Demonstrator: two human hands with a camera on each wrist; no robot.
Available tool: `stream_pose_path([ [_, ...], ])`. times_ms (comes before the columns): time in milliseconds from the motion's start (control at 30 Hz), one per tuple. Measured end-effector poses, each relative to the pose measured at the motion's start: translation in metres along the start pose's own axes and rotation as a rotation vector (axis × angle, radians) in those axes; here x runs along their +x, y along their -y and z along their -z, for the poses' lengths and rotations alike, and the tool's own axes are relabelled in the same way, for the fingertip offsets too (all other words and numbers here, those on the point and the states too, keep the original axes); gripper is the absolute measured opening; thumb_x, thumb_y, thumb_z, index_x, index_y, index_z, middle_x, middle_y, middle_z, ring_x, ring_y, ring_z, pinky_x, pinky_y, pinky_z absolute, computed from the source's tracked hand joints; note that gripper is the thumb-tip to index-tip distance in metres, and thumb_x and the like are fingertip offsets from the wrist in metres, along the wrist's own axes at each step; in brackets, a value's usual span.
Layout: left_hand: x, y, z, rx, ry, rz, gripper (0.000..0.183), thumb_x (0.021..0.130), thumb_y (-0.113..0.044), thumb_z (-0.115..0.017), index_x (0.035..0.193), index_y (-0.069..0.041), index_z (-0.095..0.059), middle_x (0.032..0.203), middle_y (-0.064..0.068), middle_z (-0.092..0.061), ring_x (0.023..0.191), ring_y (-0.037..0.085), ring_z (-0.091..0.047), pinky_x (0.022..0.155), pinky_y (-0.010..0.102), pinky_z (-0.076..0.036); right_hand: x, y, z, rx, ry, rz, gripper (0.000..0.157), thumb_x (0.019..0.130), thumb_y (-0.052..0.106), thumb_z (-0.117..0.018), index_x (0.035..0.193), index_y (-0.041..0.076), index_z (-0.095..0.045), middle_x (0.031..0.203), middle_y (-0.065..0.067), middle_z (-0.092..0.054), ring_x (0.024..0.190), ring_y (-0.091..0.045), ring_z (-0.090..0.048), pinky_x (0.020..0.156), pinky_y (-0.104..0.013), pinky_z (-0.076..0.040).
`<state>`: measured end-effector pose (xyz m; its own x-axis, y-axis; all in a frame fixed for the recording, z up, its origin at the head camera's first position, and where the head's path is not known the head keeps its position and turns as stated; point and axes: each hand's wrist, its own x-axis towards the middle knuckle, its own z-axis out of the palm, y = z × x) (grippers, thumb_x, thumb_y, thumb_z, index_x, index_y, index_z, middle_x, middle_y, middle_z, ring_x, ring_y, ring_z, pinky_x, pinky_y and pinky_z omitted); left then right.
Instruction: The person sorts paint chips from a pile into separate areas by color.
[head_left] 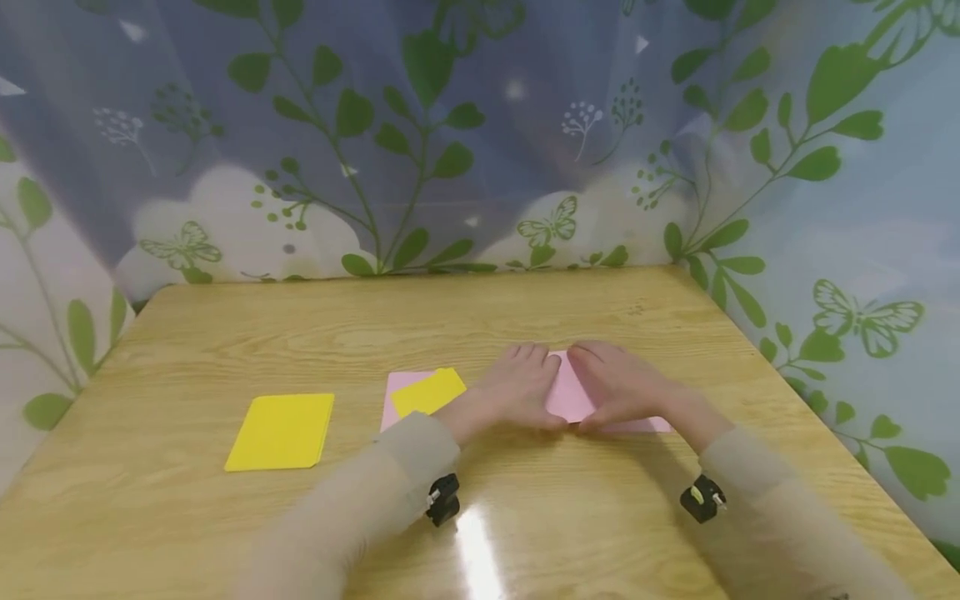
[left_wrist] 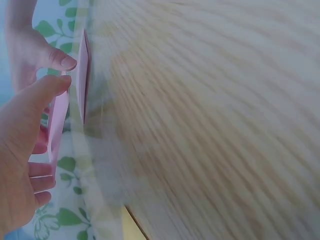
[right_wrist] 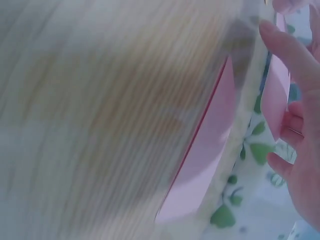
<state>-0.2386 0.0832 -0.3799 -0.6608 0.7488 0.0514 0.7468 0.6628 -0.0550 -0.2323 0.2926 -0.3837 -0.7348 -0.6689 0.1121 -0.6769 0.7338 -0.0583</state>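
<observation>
Both hands hold a small pink sheet of paper (head_left: 570,393) between them, raised above the table. My left hand (head_left: 519,387) grips its left side, the thumb on the near edge and the fingers behind, as the left wrist view shows. On the other side my right hand (head_left: 626,383) pinches the sheet between thumb and fingers (right_wrist: 294,131). The two thumbs come close together at the near edge. Beneath the raised sheet lies more flat pink paper (right_wrist: 200,165), partly covered by the hands in the head view.
A stack of yellow paper (head_left: 281,433) lies at the left on the wooden table (head_left: 337,333). Nearer the hands, a yellow piece (head_left: 429,392) rests on another pink sheet (head_left: 402,380), partly behind the left forearm. A leaf-patterned curtain (head_left: 480,167) borders the table's back and sides.
</observation>
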Motion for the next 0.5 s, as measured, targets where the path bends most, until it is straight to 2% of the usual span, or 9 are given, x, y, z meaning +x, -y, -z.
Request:
stream_pose_path([
  [100,0.009,-0.006,0.001,-0.018,0.024,0.009,0.084,0.073,-0.068,-0.057,0.131,-0.008,-0.043,0.124,0.008,-0.046,0.117,0.023,-0.040,0.100,0.037,-0.030,-0.012,-0.011,0.000,0.002,-0.047,0.003,0.103,0.058,0.055,-0.079,0.129,-0.010,-0.041,0.128,-0.025,-0.046,0.118,-0.039,-0.043,0.097,-0.051,-0.035],
  [200,0.015,-0.010,0.002,-0.035,0.044,-0.002,0.086,0.073,-0.068,-0.058,0.133,-0.008,-0.041,0.126,0.008,-0.045,0.120,0.023,-0.039,0.102,0.038,-0.029,-0.021,-0.017,0.001,0.018,-0.057,-0.018,0.101,0.057,0.053,-0.080,0.128,-0.009,-0.043,0.127,-0.024,-0.047,0.117,-0.038,-0.044,0.096,-0.050,-0.036],
  [367,0.025,-0.020,0.000,-0.037,0.056,-0.032,0.080,0.073,-0.067,-0.060,0.128,-0.011,-0.044,0.117,0.004,-0.047,0.115,0.020,-0.041,0.100,0.035,-0.030,-0.034,-0.024,0.002,0.023,-0.018,-0.052,0.099,0.059,0.051,-0.080,0.130,-0.008,-0.042,0.130,-0.024,-0.045,0.119,-0.037,-0.044,0.098,-0.050,-0.035],
  [500,0.032,-0.029,-0.001,-0.042,0.077,-0.020,0.076,0.073,-0.065,-0.061,0.125,-0.012,-0.044,0.116,0.004,-0.048,0.112,0.019,-0.043,0.098,0.034,-0.032,-0.042,-0.029,0.001,0.020,0.016,-0.096,0.098,0.060,0.047,-0.080,0.131,-0.007,-0.041,0.131,-0.024,-0.045,0.120,-0.038,-0.042,0.094,-0.054,-0.036],
])
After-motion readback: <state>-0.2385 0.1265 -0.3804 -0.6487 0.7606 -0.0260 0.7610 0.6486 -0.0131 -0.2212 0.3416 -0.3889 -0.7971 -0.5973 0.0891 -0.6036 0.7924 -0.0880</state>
